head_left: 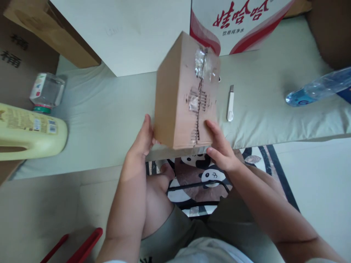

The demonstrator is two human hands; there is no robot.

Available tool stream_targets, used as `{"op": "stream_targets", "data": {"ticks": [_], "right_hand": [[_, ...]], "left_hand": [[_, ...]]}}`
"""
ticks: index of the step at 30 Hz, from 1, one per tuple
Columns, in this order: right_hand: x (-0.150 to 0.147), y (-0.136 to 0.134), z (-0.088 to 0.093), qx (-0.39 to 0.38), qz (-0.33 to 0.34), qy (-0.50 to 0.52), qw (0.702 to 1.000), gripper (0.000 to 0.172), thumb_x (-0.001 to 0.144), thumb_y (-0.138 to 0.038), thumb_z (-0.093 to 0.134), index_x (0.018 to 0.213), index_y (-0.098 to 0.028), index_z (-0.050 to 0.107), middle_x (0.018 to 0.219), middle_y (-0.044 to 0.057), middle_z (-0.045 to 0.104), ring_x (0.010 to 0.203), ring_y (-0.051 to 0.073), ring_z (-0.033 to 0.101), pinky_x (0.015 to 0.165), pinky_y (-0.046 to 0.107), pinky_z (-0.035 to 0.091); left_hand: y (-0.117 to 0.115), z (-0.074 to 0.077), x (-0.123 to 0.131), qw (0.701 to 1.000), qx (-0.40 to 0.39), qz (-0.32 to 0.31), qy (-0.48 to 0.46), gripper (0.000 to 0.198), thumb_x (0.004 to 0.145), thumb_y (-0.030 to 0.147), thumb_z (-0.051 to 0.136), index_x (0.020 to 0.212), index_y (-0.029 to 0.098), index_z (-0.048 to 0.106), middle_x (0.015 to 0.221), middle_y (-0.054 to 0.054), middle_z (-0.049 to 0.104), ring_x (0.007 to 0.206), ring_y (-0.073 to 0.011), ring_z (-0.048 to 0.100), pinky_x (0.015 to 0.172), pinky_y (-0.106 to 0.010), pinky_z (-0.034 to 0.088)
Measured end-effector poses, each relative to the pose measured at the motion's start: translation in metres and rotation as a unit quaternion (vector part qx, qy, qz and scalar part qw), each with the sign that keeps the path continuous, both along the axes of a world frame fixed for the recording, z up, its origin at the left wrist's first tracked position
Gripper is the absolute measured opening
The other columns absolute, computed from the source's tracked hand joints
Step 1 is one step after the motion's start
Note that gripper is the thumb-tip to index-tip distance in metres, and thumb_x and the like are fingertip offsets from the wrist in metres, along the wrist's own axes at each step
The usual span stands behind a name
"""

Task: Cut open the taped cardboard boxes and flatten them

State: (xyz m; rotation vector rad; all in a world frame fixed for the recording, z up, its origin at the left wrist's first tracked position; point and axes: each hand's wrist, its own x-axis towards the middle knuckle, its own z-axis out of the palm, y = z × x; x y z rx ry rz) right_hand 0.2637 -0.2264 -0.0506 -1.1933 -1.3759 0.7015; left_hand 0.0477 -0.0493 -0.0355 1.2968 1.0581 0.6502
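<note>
A brown cardboard box [168,98] stands tilted near the front edge of the cloth-covered bench, its taped seam facing me. Clear tape, torn in places, runs along that seam. My left hand [144,138] grips the box's lower left corner, the thumb up along the side and the other fingers partly hidden beneath. At the lower right edge, my right hand [221,146] holds the box between its fingers and thumb. Just right of the box lies a white box cutter [230,104] on the cloth.
Behind stands a large white carton [131,36] with red lettering. To the left are a clear jar [48,91] and a yellow jug [33,133]; a plastic bottle [315,89] lies at right. Below are a panda-patterned mat [197,171] and a red object [86,246].
</note>
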Motion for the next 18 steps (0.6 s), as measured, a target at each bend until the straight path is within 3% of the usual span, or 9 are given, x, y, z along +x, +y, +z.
{"op": "stream_targets", "data": {"ticks": [2,4,6,7,9,11,14,16,18], "right_hand": [[0.002,0.001,0.000,0.024,-0.033,0.047,0.998,0.058,0.099,-0.052,0.057,0.155,-0.039,0.043,0.160,0.005,0.051,0.150,0.032,0.051,0.125,0.056,0.044],[0.004,0.002,0.000,0.042,-0.067,0.086,0.993,0.048,0.099,-0.054,0.056,0.144,-0.038,0.052,0.151,0.005,0.057,0.142,0.032,0.057,0.119,0.056,0.049],[0.005,0.002,0.000,0.056,-0.083,0.099,0.990,0.042,0.099,-0.059,0.052,0.133,-0.036,0.060,0.153,0.005,0.056,0.148,0.034,0.051,0.122,0.058,0.045],[0.004,0.002,0.000,0.058,-0.080,0.099,0.990,0.042,0.099,-0.061,0.051,0.130,-0.035,0.061,0.156,0.005,0.054,0.152,0.035,0.047,0.124,0.058,0.042],[0.002,0.002,0.002,0.048,-0.058,0.099,0.992,0.042,0.100,-0.061,0.050,0.131,-0.036,0.060,0.160,0.005,0.051,0.154,0.035,0.044,0.125,0.058,0.041],[-0.001,0.003,0.006,0.028,-0.024,0.094,0.995,0.041,0.100,-0.058,0.055,0.135,-0.038,0.055,0.162,0.005,0.050,0.154,0.033,0.046,0.123,0.058,0.043],[-0.003,0.002,0.011,0.021,0.024,0.076,0.997,0.039,0.100,-0.054,0.059,0.134,-0.038,0.055,0.163,0.006,0.048,0.154,0.033,0.046,0.124,0.058,0.041],[-0.003,0.000,0.013,0.017,0.063,0.072,0.995,0.037,0.101,-0.054,0.058,0.133,-0.037,0.056,0.162,0.007,0.050,0.153,0.032,0.047,0.122,0.057,0.043],[-0.002,-0.001,0.013,0.005,0.104,0.073,0.992,0.040,0.102,-0.059,0.052,0.133,-0.036,0.057,0.162,0.008,0.050,0.151,0.032,0.050,0.117,0.055,0.048]], "left_hand": [[-0.005,0.012,-0.004,0.975,-0.125,-0.164,0.079,0.089,0.079,0.100,0.037,0.071,0.018,0.071,0.058,-0.014,0.070,0.040,-0.0195,0.058,0.039,-0.029,0.028],[-0.007,0.023,-0.007,0.918,-0.186,-0.324,0.131,0.080,0.081,0.091,0.049,0.070,0.016,0.075,0.071,-0.016,0.078,0.038,-0.0147,0.055,0.040,-0.028,0.021],[-0.006,0.028,-0.009,0.896,-0.176,-0.385,0.138,0.055,0.080,0.070,0.069,0.071,0.015,0.077,0.077,-0.013,0.080,0.044,-0.0125,0.058,0.044,-0.026,0.027],[-0.003,0.027,-0.009,0.910,-0.155,-0.362,0.128,0.043,0.079,0.059,0.074,0.072,0.016,0.077,0.076,-0.010,0.080,0.049,-0.0125,0.061,0.048,-0.025,0.032],[0.004,0.020,-0.008,0.966,-0.097,-0.225,0.080,0.033,0.079,0.050,0.074,0.074,0.018,0.073,0.072,-0.005,0.076,0.060,-0.0138,0.065,0.055,-0.024,0.040],[0.013,0.010,-0.005,0.999,-0.032,0.004,-0.023,0.035,0.079,0.054,0.075,0.079,0.020,0.069,0.073,-0.003,0.071,0.066,-0.0153,0.064,0.058,-0.026,0.043],[0.020,0.001,0.001,0.958,0.071,0.221,-0.170,0.052,0.076,0.069,0.077,0.092,0.021,0.066,0.085,-0.003,0.069,0.079,-0.0156,0.063,0.064,-0.026,0.045],[0.018,0.003,0.004,0.921,0.153,0.276,-0.227,0.060,0.074,0.074,0.078,0.100,0.022,0.066,0.094,-0.004,0.070,0.089,-0.0159,0.063,0.075,-0.027,0.049],[0.014,0.009,0.005,0.908,0.207,0.270,-0.243,0.061,0.072,0.071,0.082,0.102,0.020,0.068,0.100,-0.005,0.071,0.095,-0.0168,0.064,0.085,-0.030,0.051]]}}
